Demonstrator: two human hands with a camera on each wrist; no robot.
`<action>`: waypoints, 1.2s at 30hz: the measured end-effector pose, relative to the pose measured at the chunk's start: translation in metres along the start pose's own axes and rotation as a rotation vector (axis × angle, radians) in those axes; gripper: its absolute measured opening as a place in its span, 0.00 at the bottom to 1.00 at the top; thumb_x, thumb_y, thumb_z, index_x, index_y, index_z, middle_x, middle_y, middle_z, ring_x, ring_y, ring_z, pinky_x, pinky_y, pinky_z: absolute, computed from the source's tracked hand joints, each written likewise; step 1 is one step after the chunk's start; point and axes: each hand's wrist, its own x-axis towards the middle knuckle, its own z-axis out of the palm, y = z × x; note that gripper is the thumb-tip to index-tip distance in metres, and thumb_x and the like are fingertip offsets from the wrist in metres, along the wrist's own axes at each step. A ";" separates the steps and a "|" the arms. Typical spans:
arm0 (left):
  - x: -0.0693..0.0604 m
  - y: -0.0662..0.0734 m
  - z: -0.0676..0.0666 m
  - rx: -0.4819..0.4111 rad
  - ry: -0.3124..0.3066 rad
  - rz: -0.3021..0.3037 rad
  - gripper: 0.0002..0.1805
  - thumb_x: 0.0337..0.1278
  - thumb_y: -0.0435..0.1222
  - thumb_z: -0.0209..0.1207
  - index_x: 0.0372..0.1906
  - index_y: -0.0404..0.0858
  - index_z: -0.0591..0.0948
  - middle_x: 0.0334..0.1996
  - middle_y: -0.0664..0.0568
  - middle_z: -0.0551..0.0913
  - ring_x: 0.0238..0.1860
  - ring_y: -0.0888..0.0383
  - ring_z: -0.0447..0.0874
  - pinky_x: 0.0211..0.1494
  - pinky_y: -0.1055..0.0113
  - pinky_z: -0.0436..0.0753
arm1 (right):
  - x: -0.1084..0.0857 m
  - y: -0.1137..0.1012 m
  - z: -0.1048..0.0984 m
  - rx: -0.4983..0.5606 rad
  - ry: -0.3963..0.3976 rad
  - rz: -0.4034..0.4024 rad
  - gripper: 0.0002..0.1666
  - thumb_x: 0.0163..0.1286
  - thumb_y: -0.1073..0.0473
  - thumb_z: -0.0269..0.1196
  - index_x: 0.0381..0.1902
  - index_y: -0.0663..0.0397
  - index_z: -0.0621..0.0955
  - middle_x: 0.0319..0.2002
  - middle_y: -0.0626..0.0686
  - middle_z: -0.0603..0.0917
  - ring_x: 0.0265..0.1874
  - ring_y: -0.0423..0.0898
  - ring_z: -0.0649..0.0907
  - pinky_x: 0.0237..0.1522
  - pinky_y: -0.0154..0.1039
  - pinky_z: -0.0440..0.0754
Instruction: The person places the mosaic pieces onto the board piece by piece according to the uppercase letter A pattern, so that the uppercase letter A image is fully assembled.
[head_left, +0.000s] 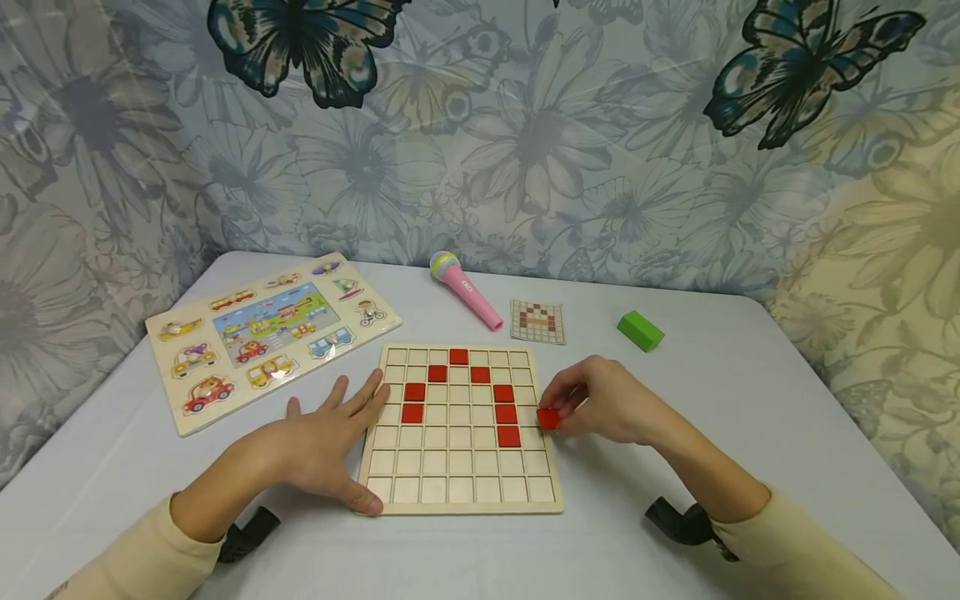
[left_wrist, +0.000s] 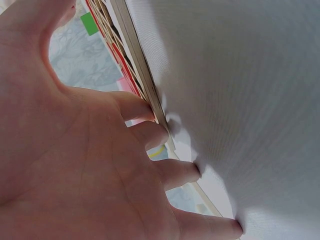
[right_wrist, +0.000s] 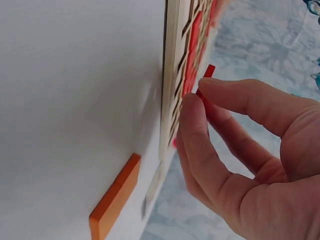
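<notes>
A wooden grid board (head_left: 459, 507) lies on the table, with several red square tiles (head_left: 508, 436) set in its cells in an arch-like pattern. My left hand (head_left: 318, 442) is spread along the board's left edge, thumb at the near corner and fingertips near the upper left side. In the left wrist view, the fingers (left_wrist: 180, 172) are straight and apart. My right hand (head_left: 607, 404) pinches a red square tile (head_left: 549, 418) between thumb and fingertips at the board's right edge. That tile (right_wrist: 209, 72) appears edge-on and tilted in the right wrist view.
Behind the board lie a small pattern card (head_left: 537, 322) and a pink toy microphone (head_left: 472, 296). A vehicle picture puzzle (head_left: 277, 333) sits at the left. A green block (head_left: 641, 331) is at the back right; the right wrist view shows an orange block (right_wrist: 115, 197).
</notes>
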 end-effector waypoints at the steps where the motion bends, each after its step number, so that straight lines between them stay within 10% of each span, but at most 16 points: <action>1: 0.000 0.000 0.000 0.001 0.001 0.001 0.80 0.32 0.72 0.75 0.86 0.40 0.46 0.86 0.45 0.33 0.82 0.25 0.33 0.58 0.08 0.42 | 0.001 -0.001 0.001 0.003 -0.002 -0.003 0.12 0.54 0.67 0.78 0.35 0.48 0.90 0.30 0.46 0.88 0.32 0.45 0.84 0.36 0.37 0.84; 36: -0.001 0.000 0.000 -0.007 0.003 0.001 0.79 0.32 0.71 0.75 0.86 0.40 0.46 0.86 0.45 0.34 0.82 0.26 0.33 0.58 0.08 0.42 | 0.049 -0.056 0.053 0.218 -0.081 -0.032 0.15 0.48 0.71 0.77 0.33 0.51 0.92 0.31 0.49 0.89 0.32 0.44 0.85 0.37 0.37 0.85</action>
